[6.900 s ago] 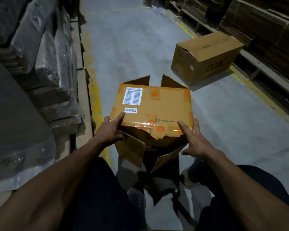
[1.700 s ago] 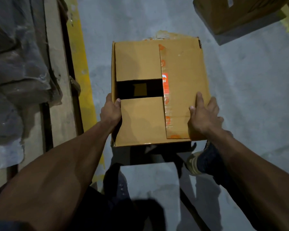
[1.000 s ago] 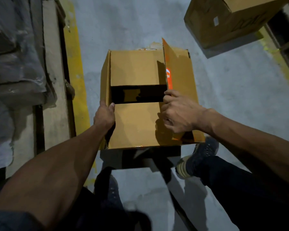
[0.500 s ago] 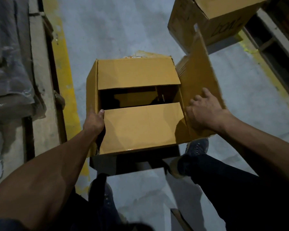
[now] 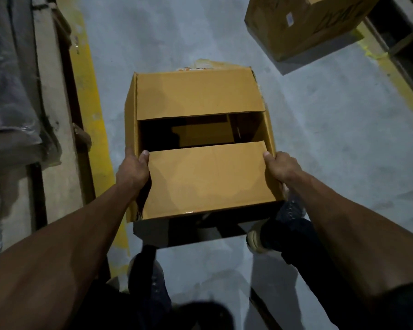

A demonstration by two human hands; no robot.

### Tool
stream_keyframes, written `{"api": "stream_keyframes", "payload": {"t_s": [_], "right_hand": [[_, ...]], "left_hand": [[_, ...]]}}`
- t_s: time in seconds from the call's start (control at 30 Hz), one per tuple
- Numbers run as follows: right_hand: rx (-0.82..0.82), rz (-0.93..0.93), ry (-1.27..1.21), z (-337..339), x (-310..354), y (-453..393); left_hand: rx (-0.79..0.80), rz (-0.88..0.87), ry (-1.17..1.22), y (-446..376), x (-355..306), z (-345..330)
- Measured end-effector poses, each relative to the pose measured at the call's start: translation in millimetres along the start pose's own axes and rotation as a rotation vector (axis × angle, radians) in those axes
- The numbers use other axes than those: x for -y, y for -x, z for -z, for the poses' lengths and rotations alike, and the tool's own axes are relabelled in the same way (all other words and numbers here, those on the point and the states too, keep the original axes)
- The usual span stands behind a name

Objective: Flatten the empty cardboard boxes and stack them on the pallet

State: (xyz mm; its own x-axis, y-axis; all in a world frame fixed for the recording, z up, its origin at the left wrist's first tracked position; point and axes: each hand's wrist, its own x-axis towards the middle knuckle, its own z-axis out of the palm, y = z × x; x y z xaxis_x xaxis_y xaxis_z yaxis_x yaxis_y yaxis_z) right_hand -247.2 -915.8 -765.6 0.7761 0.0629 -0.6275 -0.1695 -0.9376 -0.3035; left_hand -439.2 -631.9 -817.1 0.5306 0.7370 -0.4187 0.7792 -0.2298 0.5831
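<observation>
— How many boxes?
— Two: the held box (image 5: 205,148) above the floor (image 5: 332,139), a second box (image 5: 301,22) far right.
— Hands?
— Left hand (image 5: 132,169) and right hand (image 5: 280,167) grip its sides, thumbs on top; fingers probably curled underneath, hidden.

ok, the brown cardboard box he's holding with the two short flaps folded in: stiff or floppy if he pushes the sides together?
The brown cardboard box will probably fold fairly easily: the long flaps are open and a dark gap shows between the short flaps. It likely weighs little, since the left hand and right hand grip it only at its sides. The torn near-left corner may buckle first.
</observation>
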Motion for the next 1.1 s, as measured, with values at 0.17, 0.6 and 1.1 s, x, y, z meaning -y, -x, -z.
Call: {"api": "stream_keyframes", "payload": {"t_s": [0.17, 0.6, 1.1], "right_hand": [[-0.056, -0.054, -0.162, -20.7, 4.1, -2.2], [-0.018, -0.092, -0.216, -17.2, -2.5, 8.5], [0.082, -0.217, -0.769, 16.7, -23.2, 69.3]], "left_hand": [[-0.067, 0.011, -0.024, -10.8, -7.5, 10.2], [-0.09, -0.575, -0.545, -2.8, -45.4, 11.6], [0.25, -0.837, -0.605, 74.1, -122.9, 87.8]]}}
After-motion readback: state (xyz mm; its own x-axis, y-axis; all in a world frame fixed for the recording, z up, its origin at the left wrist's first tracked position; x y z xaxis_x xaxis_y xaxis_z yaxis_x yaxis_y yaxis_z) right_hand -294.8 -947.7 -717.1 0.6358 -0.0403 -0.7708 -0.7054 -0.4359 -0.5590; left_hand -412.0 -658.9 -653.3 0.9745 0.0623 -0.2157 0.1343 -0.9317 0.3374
